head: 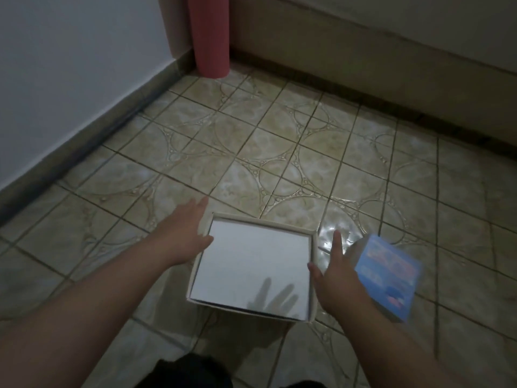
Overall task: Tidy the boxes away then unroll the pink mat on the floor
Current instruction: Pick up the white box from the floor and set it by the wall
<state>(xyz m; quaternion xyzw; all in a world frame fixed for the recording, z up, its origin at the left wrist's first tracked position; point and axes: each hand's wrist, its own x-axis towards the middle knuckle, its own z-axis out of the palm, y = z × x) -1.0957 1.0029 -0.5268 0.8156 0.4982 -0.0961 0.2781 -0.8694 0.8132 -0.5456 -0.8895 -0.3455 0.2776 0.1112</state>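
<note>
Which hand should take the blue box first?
Right. The right hand is right beside the blue box, between it and the white box. The left hand is on the white box's far side.

Both bare forearms reach forward and down. The left hand (pixel 186 229) is flat, fingers extended; the right hand (pixel 337 271) spreads its fingers.

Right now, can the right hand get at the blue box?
Probably yes. The right hand is open beside the blue box, apparently touching its near side, with nothing between them. The white box lies on its other side, clear of that path.
</note>
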